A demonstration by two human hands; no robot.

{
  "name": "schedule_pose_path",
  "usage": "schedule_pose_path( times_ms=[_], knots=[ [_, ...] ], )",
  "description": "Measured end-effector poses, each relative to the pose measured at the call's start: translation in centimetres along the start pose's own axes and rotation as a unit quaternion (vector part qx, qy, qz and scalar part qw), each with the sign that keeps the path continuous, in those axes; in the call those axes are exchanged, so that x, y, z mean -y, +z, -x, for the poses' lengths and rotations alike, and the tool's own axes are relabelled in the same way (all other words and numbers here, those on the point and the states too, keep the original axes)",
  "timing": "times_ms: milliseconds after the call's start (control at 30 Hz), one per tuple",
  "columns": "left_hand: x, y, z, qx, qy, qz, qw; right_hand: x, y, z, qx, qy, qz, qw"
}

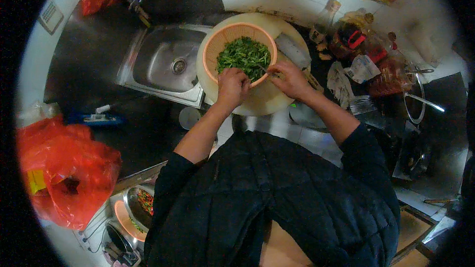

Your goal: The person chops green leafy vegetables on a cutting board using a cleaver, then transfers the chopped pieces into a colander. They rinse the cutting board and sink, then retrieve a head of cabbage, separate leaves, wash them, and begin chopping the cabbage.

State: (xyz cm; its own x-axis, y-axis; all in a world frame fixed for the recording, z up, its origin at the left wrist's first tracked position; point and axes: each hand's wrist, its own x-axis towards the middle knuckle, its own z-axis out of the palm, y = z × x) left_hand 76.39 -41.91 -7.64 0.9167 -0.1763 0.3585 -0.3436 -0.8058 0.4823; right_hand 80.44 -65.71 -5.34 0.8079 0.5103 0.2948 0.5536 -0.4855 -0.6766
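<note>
An orange plastic basket [239,26] holds a heap of chopped leafy greens [243,57]. It stands on a round, pale cutting board [256,105]. My left hand [233,86] is at the basket's near rim with curled fingers by the greens; whether anything is in them is hidden. My right hand [289,81] is at the right of the near rim, thumb and fingers pinching a thin, greyish strip [262,68] that reaches over the greens. What the strip is cannot be made out. A cleaver [293,49] lies flat on the board behind my right hand.
Left of the board is a steel sink [167,57] with a faucet [138,5]. Bottles and jars, including a large plastic bottle [389,79], crowd the right. A red plastic bag [74,170] is at lower left, near a metal bowl [135,202] of chopped red and green pieces.
</note>
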Motion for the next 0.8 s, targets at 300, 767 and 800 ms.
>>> schedule_pose_path(
  times_ms=[300,767,800],
  knots=[
    [1.2,-1.7,-0.6,-0.066,-0.080,0.026,0.994,2.2,-1.9,-2.4,-0.061,0.153,-0.080,0.983],
    [-0.5,-3.7,1.3,-0.108,-0.050,0.064,0.991,1.3,-1.4,-9.0,0.017,0.080,0.072,0.994],
    [-0.6,-3.7,1.8,-0.106,-0.043,0.085,0.990,0.6,-0.5,-9.0,-0.015,-0.031,0.111,0.993]
  ],
)
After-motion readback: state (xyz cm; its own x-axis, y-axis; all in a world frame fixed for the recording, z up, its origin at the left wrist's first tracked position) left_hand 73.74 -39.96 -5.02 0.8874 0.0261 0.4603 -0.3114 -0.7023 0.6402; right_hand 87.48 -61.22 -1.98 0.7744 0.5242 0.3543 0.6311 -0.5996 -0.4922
